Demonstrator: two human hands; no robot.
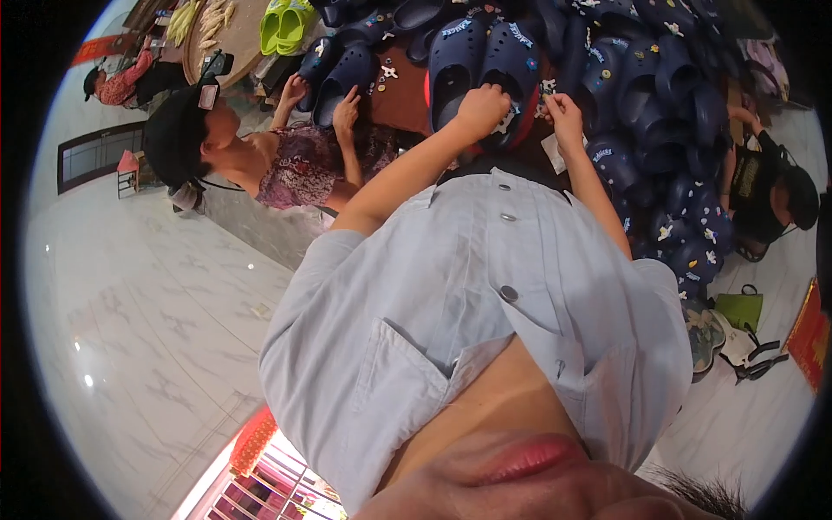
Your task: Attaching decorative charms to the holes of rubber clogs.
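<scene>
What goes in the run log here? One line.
left hand: on navy clog | right hand: by small white piece | around: navy clog pile

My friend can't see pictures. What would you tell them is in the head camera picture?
Someone in a pale blue shirt presses their left hand on a navy clog and pinches something small in their right hand. Heaps of navy clogs lie around, and two other people sit nearby.
</scene>
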